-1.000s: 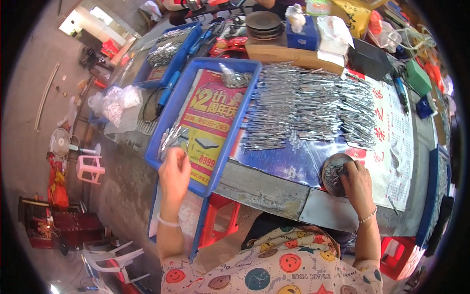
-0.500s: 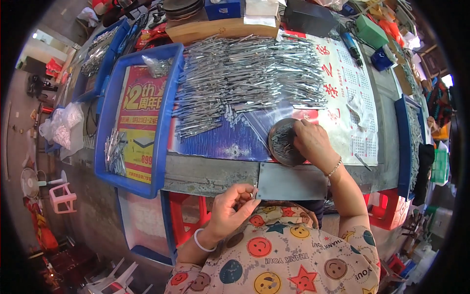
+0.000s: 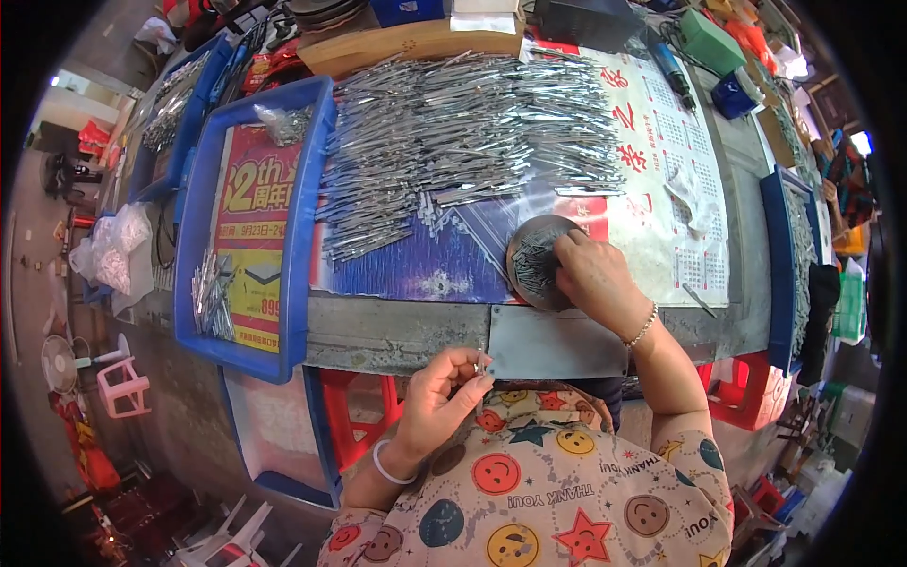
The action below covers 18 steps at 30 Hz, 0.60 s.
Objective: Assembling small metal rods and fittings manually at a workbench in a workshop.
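Close to my body, at the table's near edge, my left hand [image 3: 440, 402] pinches a small metal piece [image 3: 482, 362] upright between thumb and forefinger. My right hand [image 3: 602, 286] reaches over the right rim of a round, dark bowl [image 3: 531, 300]. Its curled fingers dip among the small grey metal pieces [image 3: 537, 257] inside; the fingertips are hidden there. Beyond the bowl, many thin silvery metal rods [image 3: 472, 123] lie in wide rows across printed sheets.
On the left stands a blue tray [image 3: 321, 170] holding a small bunch of rods [image 3: 213, 298] and a plastic bag [image 3: 283, 123]. Another blue tray [image 3: 780, 274] with metal parts is at the right edge. A wooden board [image 3: 406, 40] closes off the back. Red stools [image 3: 359, 406] stand below.
The whole view has shifted slightly, so the table sits a little further left and up. My right fingers stay in the bowl; my left hand still pinches the metal piece.
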{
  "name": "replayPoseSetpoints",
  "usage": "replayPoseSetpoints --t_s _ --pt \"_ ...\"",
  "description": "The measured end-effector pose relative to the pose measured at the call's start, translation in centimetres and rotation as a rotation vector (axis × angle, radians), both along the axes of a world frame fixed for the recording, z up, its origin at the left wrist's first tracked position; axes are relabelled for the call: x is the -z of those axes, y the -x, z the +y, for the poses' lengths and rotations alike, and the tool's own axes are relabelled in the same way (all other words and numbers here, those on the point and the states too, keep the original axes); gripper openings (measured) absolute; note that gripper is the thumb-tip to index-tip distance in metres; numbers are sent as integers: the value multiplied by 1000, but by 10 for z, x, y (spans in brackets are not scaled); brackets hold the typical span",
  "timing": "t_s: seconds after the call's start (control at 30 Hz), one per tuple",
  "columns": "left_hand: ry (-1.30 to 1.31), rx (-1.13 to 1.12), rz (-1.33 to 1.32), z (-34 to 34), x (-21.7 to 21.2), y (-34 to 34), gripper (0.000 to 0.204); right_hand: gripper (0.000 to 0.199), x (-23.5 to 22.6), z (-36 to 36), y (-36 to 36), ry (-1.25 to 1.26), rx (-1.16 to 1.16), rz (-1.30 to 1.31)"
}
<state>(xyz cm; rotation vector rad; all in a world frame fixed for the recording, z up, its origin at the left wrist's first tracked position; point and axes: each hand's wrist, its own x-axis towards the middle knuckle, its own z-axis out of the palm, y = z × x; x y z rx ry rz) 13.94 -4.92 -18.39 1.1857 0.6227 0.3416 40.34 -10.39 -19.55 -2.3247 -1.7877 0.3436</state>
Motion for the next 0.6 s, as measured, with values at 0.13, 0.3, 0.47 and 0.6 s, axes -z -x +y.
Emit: replayPoseSetpoints --t_s 0.13,0.3,0.47,0.6 --pt "46 1 -42 0 -2 -3 20 8 1 2 0 -40 -38 0" --pt "98 44 -26 0 2 -2 20 11 -1 2 -4 1 14 81" --pt "144 56 -52 1 5 -5 20 17 2 -6 -17 -65 83 265" --pt "174 85 -48 2 8 -8 20 25 -4 -10 -14 -156 137 530"
